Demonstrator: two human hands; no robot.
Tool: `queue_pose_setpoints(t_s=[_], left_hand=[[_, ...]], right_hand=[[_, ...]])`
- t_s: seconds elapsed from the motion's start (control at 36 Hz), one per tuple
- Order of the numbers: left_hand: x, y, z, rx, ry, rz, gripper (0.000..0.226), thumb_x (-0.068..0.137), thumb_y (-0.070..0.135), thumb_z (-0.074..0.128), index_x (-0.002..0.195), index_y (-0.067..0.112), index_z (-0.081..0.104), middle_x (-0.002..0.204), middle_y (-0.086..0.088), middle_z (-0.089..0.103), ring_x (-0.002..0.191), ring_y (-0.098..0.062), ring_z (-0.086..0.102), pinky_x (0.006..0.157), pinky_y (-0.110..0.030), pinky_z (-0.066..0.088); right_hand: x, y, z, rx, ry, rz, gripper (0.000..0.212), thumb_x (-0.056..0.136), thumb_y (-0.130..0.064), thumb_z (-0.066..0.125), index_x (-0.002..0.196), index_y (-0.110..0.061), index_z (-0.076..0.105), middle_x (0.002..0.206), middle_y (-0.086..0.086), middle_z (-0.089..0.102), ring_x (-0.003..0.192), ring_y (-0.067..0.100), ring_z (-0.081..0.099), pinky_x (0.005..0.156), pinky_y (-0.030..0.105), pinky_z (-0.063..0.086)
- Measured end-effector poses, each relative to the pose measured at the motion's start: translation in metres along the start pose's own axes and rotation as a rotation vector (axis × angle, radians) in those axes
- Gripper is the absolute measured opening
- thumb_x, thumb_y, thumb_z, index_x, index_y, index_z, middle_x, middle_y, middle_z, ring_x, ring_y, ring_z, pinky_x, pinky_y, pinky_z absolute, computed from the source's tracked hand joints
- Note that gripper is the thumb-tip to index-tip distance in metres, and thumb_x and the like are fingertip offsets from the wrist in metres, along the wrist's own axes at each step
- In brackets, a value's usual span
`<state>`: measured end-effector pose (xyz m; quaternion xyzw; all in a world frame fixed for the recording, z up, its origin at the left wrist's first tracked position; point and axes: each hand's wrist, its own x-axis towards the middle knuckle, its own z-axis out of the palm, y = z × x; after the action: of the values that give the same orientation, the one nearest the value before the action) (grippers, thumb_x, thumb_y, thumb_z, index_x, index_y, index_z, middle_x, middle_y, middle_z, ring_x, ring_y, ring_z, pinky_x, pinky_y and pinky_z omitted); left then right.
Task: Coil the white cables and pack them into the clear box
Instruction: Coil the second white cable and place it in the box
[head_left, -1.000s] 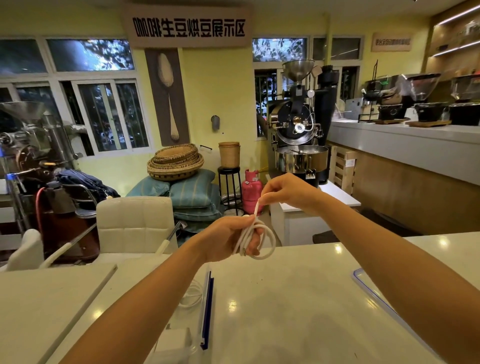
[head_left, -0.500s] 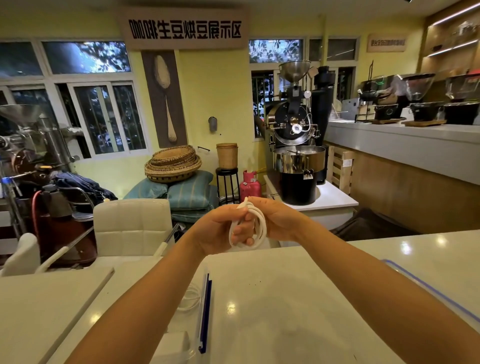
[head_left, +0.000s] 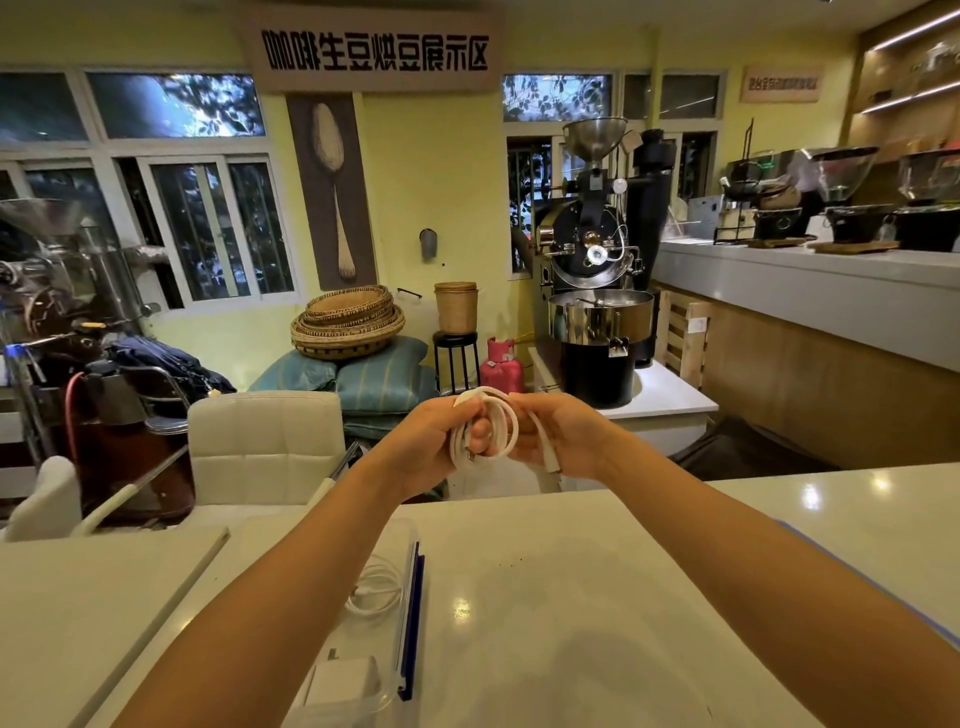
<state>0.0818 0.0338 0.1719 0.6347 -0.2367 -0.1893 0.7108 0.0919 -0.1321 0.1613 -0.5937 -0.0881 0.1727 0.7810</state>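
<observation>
White cable (head_left: 485, 428), wound into small loops, was held at the frame's centre above the counter (head_left: 571, 597). The loops were gripped by the left hand (head_left: 436, 447); the loose end was pinched by the right hand (head_left: 558, 436). The tail should be tucked snugly before the clear box (head_left: 363, 623), lower left, is approached.

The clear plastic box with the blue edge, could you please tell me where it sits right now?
In the head view, the clear plastic box sits low and left of centre on the white counter, beneath the left forearm, with a thin coiled white cable inside.
</observation>
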Motion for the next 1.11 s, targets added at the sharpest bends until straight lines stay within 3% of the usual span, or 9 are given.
queue_pose_setpoints(t_s=[0.19,0.31,0.42,0.53,0.67,0.81,0.89,1.11], left_hand=[[0.005,-0.005,0.002,-0.035,0.158,-0.05,0.033,0.099,0.013,0.026,0.09,0.003,0.057,0.042,0.005,0.05,0.037,-0.003,0.044,0.052,-0.017,0.04],[0.007,-0.012,0.001,-0.069,0.212,-0.066,0.033,0.099,0.013,0.027,0.088,0.003,0.057,0.042,0.005,0.049,0.037,-0.004,0.042,0.048,-0.016,0.039],[0.008,-0.018,-0.001,-0.098,0.259,-0.1,0.035,0.1,0.016,0.028,0.082,0.005,0.056,0.042,0.004,0.05,0.036,-0.004,0.045,0.044,-0.015,0.042],[0.008,-0.02,-0.002,-0.15,0.294,-0.121,0.036,0.1,0.016,0.028,0.078,0.006,0.056,0.042,0.003,0.05,0.035,-0.004,0.046,0.041,-0.015,0.044],[0.008,-0.023,-0.004,-0.217,0.302,-0.126,0.037,0.1,0.016,0.028,0.078,0.004,0.055,0.044,0.001,0.051,0.036,-0.006,0.047,0.042,-0.016,0.045],[0.006,-0.022,-0.003,-0.207,0.315,-0.14,0.04,0.1,0.018,0.029,0.071,0.005,0.054,0.051,-0.002,0.052,0.038,-0.008,0.051,0.043,-0.018,0.047],[0.004,-0.021,-0.002,-0.193,0.324,-0.152,0.039,0.1,0.018,0.029,0.072,0.007,0.053,0.057,-0.003,0.051,0.041,-0.008,0.051,0.047,-0.019,0.047],[-0.001,-0.023,0.001,-0.094,0.327,-0.198,0.035,0.1,0.02,0.029,0.073,0.009,0.049,0.077,-0.008,0.053,0.071,-0.018,0.05,0.069,-0.029,0.044]], right_hand=[[0.0,0.001,0.001,0.049,0.025,0.026,0.035,0.094,-0.021,0.042,0.061,-0.01,0.047,0.067,0.006,0.07,0.063,0.015,0.068,0.061,0.026,0.058],[-0.001,0.003,0.002,-0.002,0.034,0.044,0.038,0.093,-0.023,0.041,0.058,-0.01,0.044,0.08,0.009,0.064,0.076,0.019,0.063,0.074,0.031,0.053],[-0.005,0.002,0.005,-0.056,0.019,0.085,0.035,0.094,-0.027,0.042,0.069,-0.009,0.059,0.079,0.008,0.065,0.076,0.019,0.062,0.073,0.031,0.051],[-0.01,0.001,0.006,-0.086,-0.129,0.079,0.027,0.095,-0.021,0.041,0.086,-0.013,0.065,0.076,0.001,0.07,0.071,0.013,0.068,0.071,0.029,0.053],[-0.009,0.002,0.005,-0.171,-0.122,0.051,0.018,0.093,-0.017,0.044,0.089,-0.011,0.06,0.087,0.007,0.061,0.081,0.017,0.06,0.081,0.033,0.049],[-0.009,0.006,0.009,-0.173,-0.049,0.017,0.019,0.094,-0.016,0.045,0.081,-0.013,0.058,0.08,0.006,0.059,0.073,0.016,0.058,0.07,0.028,0.048],[-0.007,0.007,0.008,-0.168,-0.009,0.029,0.018,0.093,-0.021,0.048,0.079,-0.015,0.058,0.083,0.007,0.06,0.076,0.019,0.058,0.069,0.029,0.047],[0.0,0.005,0.006,-0.106,0.118,0.08,0.029,0.092,-0.036,0.047,0.074,-0.016,0.057,0.084,0.009,0.06,0.08,0.022,0.057,0.074,0.035,0.047]])
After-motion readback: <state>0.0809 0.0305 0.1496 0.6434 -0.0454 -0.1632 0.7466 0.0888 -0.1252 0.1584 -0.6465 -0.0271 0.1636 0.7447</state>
